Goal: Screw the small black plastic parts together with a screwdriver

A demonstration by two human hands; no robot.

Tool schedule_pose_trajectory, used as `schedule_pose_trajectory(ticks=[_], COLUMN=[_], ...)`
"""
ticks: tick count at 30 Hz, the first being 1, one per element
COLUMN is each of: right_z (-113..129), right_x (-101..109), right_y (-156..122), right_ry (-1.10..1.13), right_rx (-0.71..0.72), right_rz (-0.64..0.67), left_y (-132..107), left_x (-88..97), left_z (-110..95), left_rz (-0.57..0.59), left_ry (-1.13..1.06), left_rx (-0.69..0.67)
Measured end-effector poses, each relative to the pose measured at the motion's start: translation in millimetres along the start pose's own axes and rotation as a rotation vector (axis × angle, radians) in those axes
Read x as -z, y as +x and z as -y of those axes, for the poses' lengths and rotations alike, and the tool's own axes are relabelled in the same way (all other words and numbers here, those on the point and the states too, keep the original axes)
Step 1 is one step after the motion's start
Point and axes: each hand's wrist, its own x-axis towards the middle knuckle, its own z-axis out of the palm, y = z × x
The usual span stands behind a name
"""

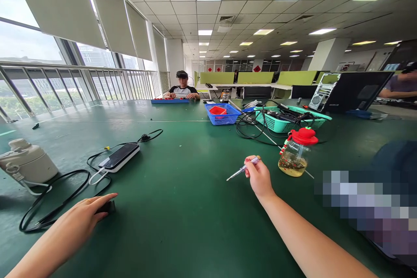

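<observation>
A slim screwdriver (pixel 239 171) with a clear purplish handle is pinched in my right hand (pixel 259 178). Its metal tip points left and slightly down, above the green table. My left hand (pixel 76 219) is closed on a small black block (pixel 110 206) at the table surface, mostly covered by the fingers; its kind does not show. Beyond the left hand lies a white device with a dark screen (pixel 122 156), a white lead and a black cable running from it. To the right of the right hand stands a clear bottle (pixel 292 160) with a red lid and amber liquid inside.
A beige flask (pixel 28 160) stands at the left beside a looped black cable (pixel 54 215). Farther back sit a blue basket (pixel 224 118) and a teal basket (pixel 276 125) full of cables. A person (pixel 181 89) sits at the table's far end, another at far right.
</observation>
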Motion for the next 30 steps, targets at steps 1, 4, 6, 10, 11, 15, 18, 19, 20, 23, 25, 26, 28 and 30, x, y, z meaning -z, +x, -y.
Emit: schedule_pose_trajectory(ticks=[1, 4, 6, 10, 11, 15, 18, 19, 20, 23, 25, 26, 28, 30], right_z=[0, 0, 2, 13, 16, 30, 34, 35, 35, 35, 36, 36, 39, 41], right_x=[0, -2, -3, -5, -5, -8, -11, -12, -12, -13, -13, -13, -13, -12], right_y=[0, -3, -6, -13, -14, -19, -23, -24, -25, -28, -28, -29, -28, -28], right_ry=[-0.012, -0.081, -0.141, -0.237, -0.263, -0.347, -0.386, -0.401, -0.415, -0.442, -0.453, -0.459, -0.472, -0.486], right_rx=[0.004, 0.038, 0.086, 0.205, 0.241, 0.386, 0.451, 0.47, 0.485, 0.515, 0.533, 0.545, 0.571, 0.603], right_rz=[0.01, 0.053, 0.081, 0.131, 0.142, 0.179, 0.209, 0.221, 0.236, 0.261, 0.264, 0.268, 0.286, 0.312], left_y=[2, 10, 17, 43, 51, 75, 80, 79, 78, 78, 80, 82, 86, 89], left_x=[4.4, 15.5, 15.6, -11.3, -21.9, -61.5, -77.6, -80.4, -82.6, -88.2, -92.9, -95.5, -99.9, -102.4], left_z=[-12, -68, -117, -203, -217, -244, -242, -240, -237, -230, -227, -226, -225, -224], left_rz=[0.055, 0.144, 0.17, 0.183, 0.179, 0.17, 0.171, 0.173, 0.176, 0.199, 0.221, 0.231, 0.25, 0.258], left_ry=[-0.026, -0.136, -0.227, -0.315, -0.324, -0.341, -0.371, -0.381, -0.392, -0.456, -0.523, -0.553, -0.6, -0.628], left_rx=[-0.045, -0.219, -0.396, -0.699, -0.74, -0.748, -0.721, -0.719, -0.719, -0.697, -0.652, -0.622, -0.556, -0.501])
